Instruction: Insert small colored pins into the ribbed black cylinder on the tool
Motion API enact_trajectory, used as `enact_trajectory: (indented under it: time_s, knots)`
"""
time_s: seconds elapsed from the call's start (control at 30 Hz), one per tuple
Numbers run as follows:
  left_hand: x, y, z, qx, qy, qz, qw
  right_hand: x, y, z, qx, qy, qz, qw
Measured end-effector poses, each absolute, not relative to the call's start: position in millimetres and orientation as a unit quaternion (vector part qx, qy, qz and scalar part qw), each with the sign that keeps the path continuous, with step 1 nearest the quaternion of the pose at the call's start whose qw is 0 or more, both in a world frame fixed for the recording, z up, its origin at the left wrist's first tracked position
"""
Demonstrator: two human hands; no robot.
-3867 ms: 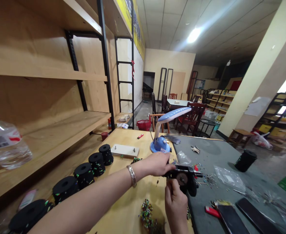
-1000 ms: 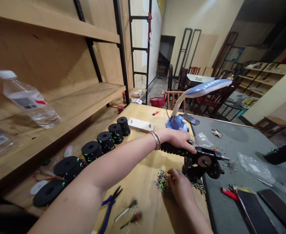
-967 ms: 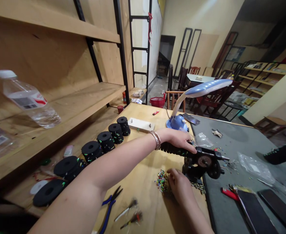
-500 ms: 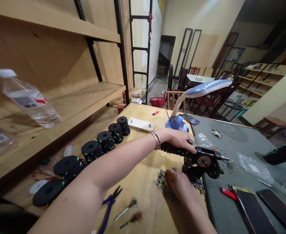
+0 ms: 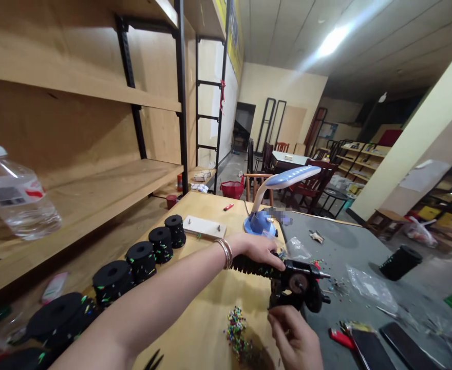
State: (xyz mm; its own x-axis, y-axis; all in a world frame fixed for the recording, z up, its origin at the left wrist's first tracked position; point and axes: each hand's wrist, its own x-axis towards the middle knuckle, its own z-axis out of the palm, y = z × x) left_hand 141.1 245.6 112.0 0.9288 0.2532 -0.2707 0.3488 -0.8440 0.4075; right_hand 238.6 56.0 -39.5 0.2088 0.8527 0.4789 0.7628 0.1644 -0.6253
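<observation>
My left hand (image 5: 262,251), with bangles at the wrist, lies over the black ridged roll (image 5: 249,263) with its fingers curled round the top. The roll joins a black metal device (image 5: 298,280) with a round dial and a rod. My right hand (image 5: 293,334) is just below the device, thumb and fingertips pinched together; anything between them is too small to make out. Left of that hand, a pile of small coloured beads or pins (image 5: 236,326) is spread on the wooden table (image 5: 203,288).
Several black foam rolls (image 5: 113,282) line the table's left edge. Behind the device stands a blue desk lamp (image 5: 257,221), with a white board (image 5: 205,227) left of it. On the grey mat (image 5: 337,246) are a black roll (image 5: 400,262), a plastic bag (image 5: 370,285) and a red-handled tool (image 5: 340,338).
My right hand has left the colourful pile and moved right, up against the device's lower side. My left hand stays on the roll. The view has tilted upward and turned right.
</observation>
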Motion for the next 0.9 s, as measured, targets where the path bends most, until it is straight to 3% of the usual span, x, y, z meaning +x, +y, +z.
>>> enact_trajectory:
  time_s: [0.17, 0.33, 0.9]
  knots:
    - [142.4, 246.9, 110.7, 0.955, 0.16, -0.103, 0.228, 246.7, 68.4, -6.7, -0.645, -0.553, -0.018, 0.527]
    - [144.2, 249.0, 107.5, 0.956, 0.16, -0.099, 0.225, 246.9, 88.0, -4.1, -0.648, -0.507, 0.025, 0.567]
    - [146.6, 251.1, 105.0, 0.958, 0.137, -0.084, 0.237, 253.1, 93.6, -19.3, -0.649, -0.499, 0.034, 0.574]
